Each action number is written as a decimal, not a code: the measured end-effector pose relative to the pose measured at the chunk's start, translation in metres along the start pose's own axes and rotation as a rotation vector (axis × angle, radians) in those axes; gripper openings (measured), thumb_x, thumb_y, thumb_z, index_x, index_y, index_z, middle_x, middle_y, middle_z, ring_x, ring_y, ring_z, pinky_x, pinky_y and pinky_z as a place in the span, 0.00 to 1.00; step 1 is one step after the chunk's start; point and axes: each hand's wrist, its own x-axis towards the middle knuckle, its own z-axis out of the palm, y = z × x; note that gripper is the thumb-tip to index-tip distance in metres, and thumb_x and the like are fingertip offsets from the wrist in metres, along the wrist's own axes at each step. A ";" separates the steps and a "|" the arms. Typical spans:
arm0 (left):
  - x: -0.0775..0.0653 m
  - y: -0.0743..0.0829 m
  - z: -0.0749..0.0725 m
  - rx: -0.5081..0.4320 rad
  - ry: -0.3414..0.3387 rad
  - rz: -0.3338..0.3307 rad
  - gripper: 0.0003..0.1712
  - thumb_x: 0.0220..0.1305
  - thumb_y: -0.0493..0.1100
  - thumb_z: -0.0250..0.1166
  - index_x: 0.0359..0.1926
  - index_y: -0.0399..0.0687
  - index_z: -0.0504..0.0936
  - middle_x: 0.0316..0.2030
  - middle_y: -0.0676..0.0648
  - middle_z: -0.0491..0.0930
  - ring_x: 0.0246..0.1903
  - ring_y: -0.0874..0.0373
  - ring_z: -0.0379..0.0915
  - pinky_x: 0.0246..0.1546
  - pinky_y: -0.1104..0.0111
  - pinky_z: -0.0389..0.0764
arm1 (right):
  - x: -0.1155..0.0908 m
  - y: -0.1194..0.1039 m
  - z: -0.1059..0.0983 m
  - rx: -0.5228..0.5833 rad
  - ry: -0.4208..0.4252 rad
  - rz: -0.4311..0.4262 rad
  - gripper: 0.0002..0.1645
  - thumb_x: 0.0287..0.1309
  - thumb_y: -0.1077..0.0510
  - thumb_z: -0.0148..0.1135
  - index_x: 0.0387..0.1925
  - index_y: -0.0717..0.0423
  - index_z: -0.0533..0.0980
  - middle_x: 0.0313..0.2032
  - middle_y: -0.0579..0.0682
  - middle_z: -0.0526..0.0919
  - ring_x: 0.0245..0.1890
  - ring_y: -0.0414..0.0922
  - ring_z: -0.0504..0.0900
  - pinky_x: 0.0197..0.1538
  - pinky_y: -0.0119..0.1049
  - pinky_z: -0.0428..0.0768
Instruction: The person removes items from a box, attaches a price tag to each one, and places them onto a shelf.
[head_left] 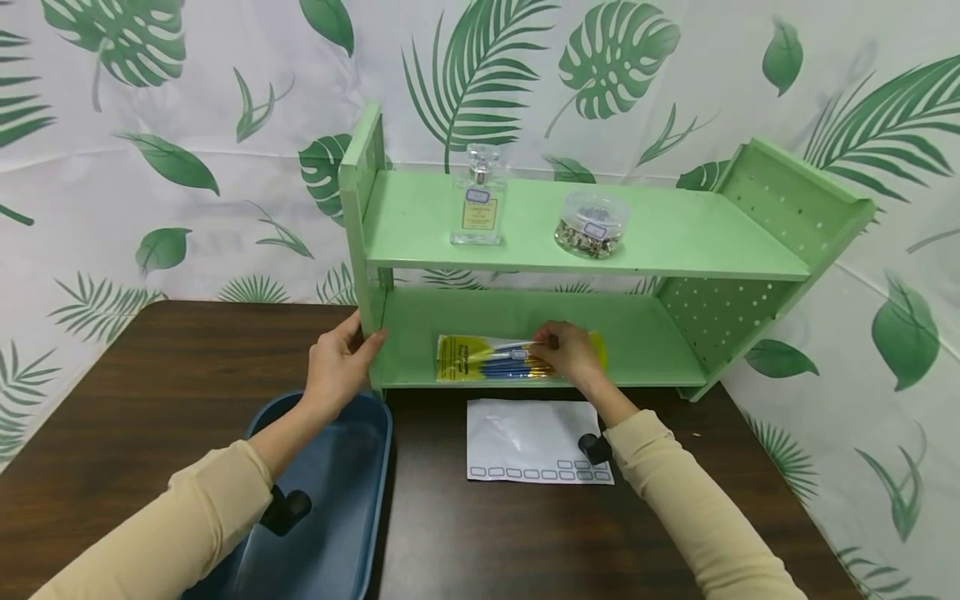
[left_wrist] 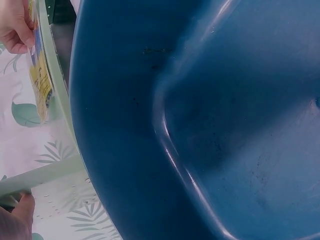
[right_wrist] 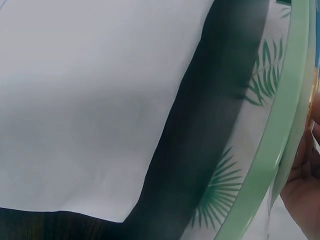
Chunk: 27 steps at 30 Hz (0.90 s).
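A green two-tier shelf (head_left: 652, 218) stands on the dark wooden table. My left hand (head_left: 337, 367) holds the lower front of its left side panel, thumb at the front edge and fingers along the outer side. On the lower tier lies a clear and yellow pack of paintbrushes (head_left: 487, 360), long side facing me. My right hand (head_left: 568, 350) pinches the pack right of its middle with bent fingers; that hand covers part of it. The left wrist view also shows the right hand (left_wrist: 15, 30) on the pack (left_wrist: 41, 80).
On the upper tier stand a glass perfume bottle (head_left: 478, 200) and a round clear jar (head_left: 592, 225) of small metallic pieces. A blue plastic bin (head_left: 378, 467) sits below my left forearm. White paper with small printed labels (head_left: 525, 433) lies before the shelf. Leaf-patterned cloth hangs behind.
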 end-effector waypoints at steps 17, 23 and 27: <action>0.000 -0.001 0.001 0.014 0.015 -0.004 0.27 0.68 0.47 0.57 0.66 0.48 0.67 0.46 0.38 0.82 0.40 0.48 0.80 0.33 0.67 0.77 | -0.005 -0.002 0.004 -0.026 0.018 0.015 0.17 0.60 0.57 0.62 0.49 0.61 0.78 0.47 0.60 0.77 0.40 0.51 0.79 0.41 0.44 0.79; 0.000 -0.001 -0.001 0.022 -0.001 -0.010 0.28 0.67 0.47 0.58 0.66 0.46 0.67 0.50 0.38 0.80 0.42 0.47 0.80 0.38 0.59 0.80 | -0.013 0.004 0.002 -0.025 0.098 -0.110 0.20 0.59 0.61 0.62 0.52 0.65 0.76 0.49 0.64 0.75 0.37 0.53 0.79 0.36 0.44 0.80; 0.002 -0.001 -0.004 0.024 -0.020 -0.028 0.29 0.66 0.47 0.59 0.66 0.45 0.67 0.56 0.39 0.76 0.48 0.46 0.79 0.43 0.55 0.80 | -0.024 0.007 -0.002 -0.027 0.173 -0.216 0.18 0.56 0.65 0.63 0.49 0.68 0.76 0.46 0.65 0.76 0.36 0.55 0.79 0.34 0.44 0.80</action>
